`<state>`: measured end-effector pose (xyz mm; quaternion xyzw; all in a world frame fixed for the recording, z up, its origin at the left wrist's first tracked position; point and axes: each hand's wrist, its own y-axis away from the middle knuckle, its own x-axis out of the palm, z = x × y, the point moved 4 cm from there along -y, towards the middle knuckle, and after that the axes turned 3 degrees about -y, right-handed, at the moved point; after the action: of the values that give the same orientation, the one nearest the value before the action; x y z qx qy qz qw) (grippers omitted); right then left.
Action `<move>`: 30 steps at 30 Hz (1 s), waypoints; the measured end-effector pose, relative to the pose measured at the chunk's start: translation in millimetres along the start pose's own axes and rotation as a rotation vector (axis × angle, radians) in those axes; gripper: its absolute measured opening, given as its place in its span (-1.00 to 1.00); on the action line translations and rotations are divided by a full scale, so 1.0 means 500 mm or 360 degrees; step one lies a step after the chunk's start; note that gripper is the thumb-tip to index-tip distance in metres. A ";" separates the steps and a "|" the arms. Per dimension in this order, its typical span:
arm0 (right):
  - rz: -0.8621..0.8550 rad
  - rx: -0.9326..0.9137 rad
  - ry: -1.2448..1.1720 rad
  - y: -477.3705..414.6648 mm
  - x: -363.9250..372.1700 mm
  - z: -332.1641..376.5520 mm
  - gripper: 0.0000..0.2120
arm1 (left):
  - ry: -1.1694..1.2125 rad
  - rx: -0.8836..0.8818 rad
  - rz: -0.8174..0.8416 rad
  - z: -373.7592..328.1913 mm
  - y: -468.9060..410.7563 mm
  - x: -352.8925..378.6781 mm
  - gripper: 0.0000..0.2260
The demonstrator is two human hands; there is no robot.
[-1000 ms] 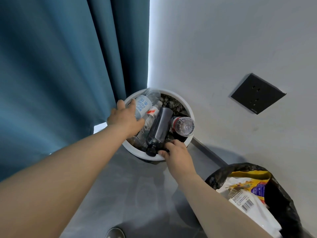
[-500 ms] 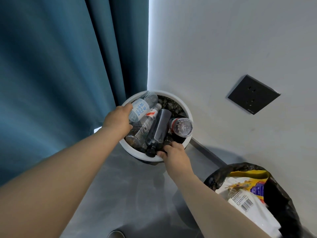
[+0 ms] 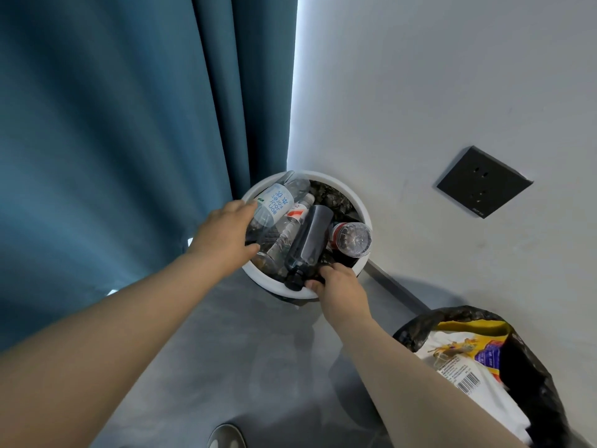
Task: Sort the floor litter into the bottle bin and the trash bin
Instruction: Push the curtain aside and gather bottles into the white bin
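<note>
Two bare arms reach down to a round white bottle bin (image 3: 364, 206) standing on a grey floor (image 3: 226, 350) in the corner between a teal curtain (image 3: 129, 124) and a white wall (image 3: 420, 92).

The left hand (image 3: 223, 237) grips a clear bottle (image 3: 277, 202) by its near end, fingers over it and thumb under. Its white label carries blue print; "BON" can be read upside down, the rest is unclear. The bottle lies over the bin's left side, its long axis running from the hand up to the far rim.

Beside it in the bin lie a second clear bottle (image 3: 292, 219) with a red-and-white label, a dark bottle (image 3: 308, 240) and a red-labelled bottle (image 3: 350, 239) showing its base. The dark bottle points its black cap at the near rim — its length runs away toward the bin's middle.

The right hand (image 3: 339, 287) sits at the near rim just beside that cap, fingers curled onto black liner; what it holds cannot be told.

At lower right a trash bin (image 3: 533, 383) lined in black holds packets — one white with a barcode (image 3: 466, 381). A black socket (image 3: 483, 182) is on the wall. A shoe tip (image 3: 226, 436) shows at the bottom edge.
</note>
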<state>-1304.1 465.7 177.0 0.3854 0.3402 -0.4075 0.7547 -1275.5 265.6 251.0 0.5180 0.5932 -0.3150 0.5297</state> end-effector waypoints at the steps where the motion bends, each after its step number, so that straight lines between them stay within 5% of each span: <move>1: -0.0016 0.0003 0.0037 0.001 -0.005 0.006 -0.74 | -0.0028 0.0023 -0.0009 -0.003 0.011 -0.004 -0.41; 16: -0.0222 -0.0259 0.0319 0.136 -0.168 0.115 -0.75 | -0.0191 -0.0004 0.0067 -0.035 0.203 -0.151 -0.67; 30: -0.0210 -0.1221 0.0432 0.393 -0.286 0.419 -0.70 | -0.0187 -0.0388 -0.0128 0.041 0.565 -0.376 -0.65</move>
<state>-1152.2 408.9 453.8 0.1035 0.5880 -0.2441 0.7641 -1019.7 268.6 474.9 0.4062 0.6153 -0.2913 0.6095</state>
